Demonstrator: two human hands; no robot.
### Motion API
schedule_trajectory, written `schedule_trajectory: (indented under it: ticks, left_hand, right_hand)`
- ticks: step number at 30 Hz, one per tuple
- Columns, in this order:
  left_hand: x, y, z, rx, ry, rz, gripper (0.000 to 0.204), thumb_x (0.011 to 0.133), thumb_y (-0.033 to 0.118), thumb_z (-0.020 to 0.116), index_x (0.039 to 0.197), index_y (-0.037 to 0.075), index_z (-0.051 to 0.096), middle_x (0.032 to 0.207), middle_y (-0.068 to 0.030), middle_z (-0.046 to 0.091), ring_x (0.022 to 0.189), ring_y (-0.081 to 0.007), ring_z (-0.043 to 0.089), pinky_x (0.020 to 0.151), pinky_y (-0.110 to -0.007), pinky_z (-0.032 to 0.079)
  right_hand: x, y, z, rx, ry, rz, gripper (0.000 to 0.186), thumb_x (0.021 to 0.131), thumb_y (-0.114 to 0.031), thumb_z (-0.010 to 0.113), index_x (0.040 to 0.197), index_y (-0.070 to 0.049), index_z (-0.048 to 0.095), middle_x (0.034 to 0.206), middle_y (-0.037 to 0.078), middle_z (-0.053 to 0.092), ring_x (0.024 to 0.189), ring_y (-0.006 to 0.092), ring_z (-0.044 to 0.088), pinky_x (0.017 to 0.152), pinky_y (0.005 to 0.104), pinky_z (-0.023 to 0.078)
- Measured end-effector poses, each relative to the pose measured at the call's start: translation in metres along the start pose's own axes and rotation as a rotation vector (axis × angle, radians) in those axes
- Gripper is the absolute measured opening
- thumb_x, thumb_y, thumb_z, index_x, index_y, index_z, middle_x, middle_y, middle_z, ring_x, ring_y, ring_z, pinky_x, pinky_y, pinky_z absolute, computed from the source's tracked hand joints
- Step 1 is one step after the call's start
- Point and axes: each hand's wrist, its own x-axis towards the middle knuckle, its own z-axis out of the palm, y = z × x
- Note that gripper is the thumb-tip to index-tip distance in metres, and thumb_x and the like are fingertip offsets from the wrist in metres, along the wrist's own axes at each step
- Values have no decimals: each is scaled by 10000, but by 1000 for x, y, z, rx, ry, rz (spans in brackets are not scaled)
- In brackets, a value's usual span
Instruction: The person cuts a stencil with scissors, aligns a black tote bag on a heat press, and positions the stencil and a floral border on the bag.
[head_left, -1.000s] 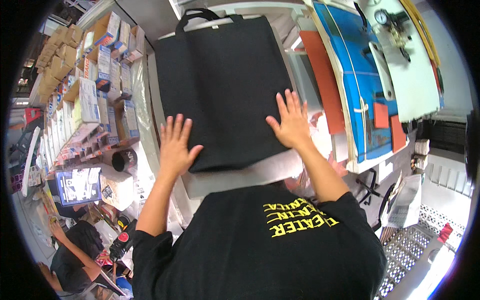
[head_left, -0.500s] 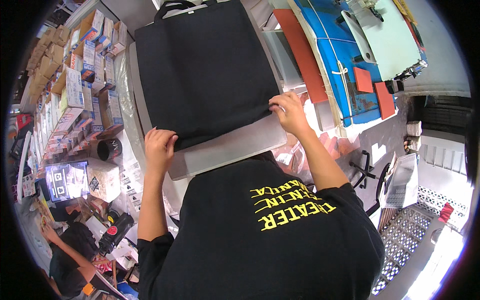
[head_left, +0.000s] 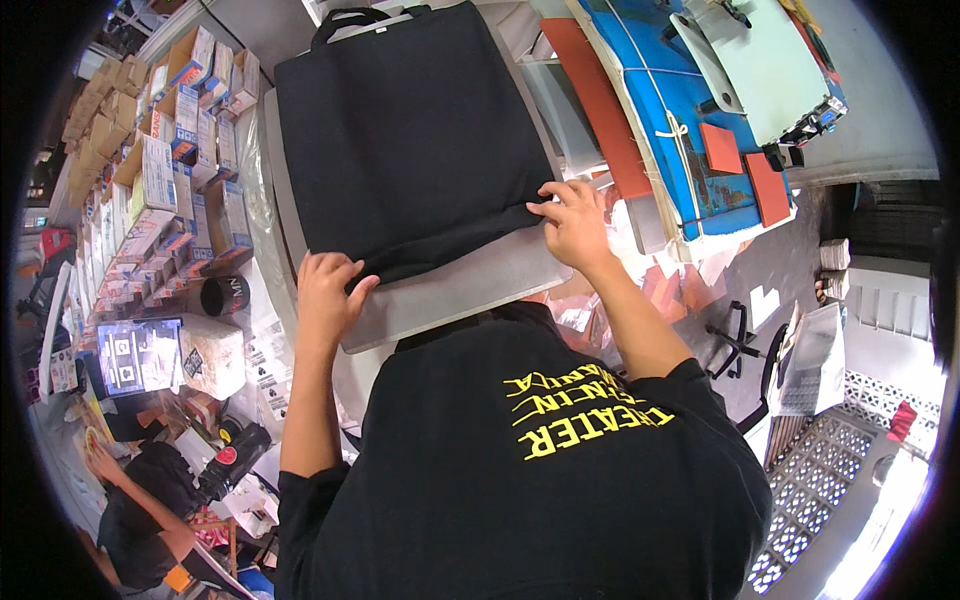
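Note:
A black tote bag lies flat over a grey board, its handles at the far end and its lower edge towards me. My left hand is at the bag's near left corner, fingers curled over the fabric and thumb along the edge. At the near right corner, my right hand has thumb and fingers closed on the edge of the cloth. A loose fold runs along the lower edge between both hands. The fingertips are partly hidden against the dark fabric.
Stacked cardboard boxes stand at the left, above a lit screen and a dark cup. To the right is a blue surface with reddish squares and a pale machine plate. Another person's arm shows at lower left.
The bag's lower edge has bunched up slightly, away from me. My right hand has shifted a little to the left, and my left thumb has moved right along the edge.

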Motion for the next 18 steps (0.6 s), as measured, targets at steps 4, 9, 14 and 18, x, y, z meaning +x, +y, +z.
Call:
schedule_trajectory:
  ticks: [4, 9, 14, 18]
  left_hand:
    - [-13, -9, 2, 1, 17, -126, 306, 959, 289, 622, 841, 30, 734, 1027, -114, 707, 1012, -329, 634, 1077, -528, 390]
    - [61, -1, 7, -120, 374, -16, 201, 899, 50, 659, 1096, 30, 696, 1154, -163, 691, 1102, -359, 633, 1005, -423, 475]
    - [56, -32, 45, 273, 225, -166, 598, 954, 389, 607, 1457, 86, 496, 1551, -137, 432, 1453, -378, 345, 1195, -559, 253]
    - [43, -50, 50, 311, 209, -313, 696, 958, 469, 582, 1534, 116, 416, 1608, -123, 369, 1505, -362, 272, 1231, -559, 169]
  right_hand:
    - [25, -14, -27, -98, -243, 185, 219, 772, -70, 632, 924, -117, 782, 1125, 30, 716, 1191, 272, 577, 1047, 462, 391]
    - [94, -36, 21, 171, 184, 27, 265, 863, -204, 640, 1058, -58, 743, 1169, 149, 708, 1214, 354, 582, 1051, 438, 454]
    - [102, -41, 54, -210, -192, 219, 841, 982, -631, 442, 1588, -72, 277, 1673, 160, 199, 1559, 332, 128, 1259, 498, 66]
    - [89, -23, 45, -228, -284, 298, 902, 974, -652, 445, 1604, -50, 210, 1688, 172, 134, 1568, 326, 80, 1259, 505, 56]
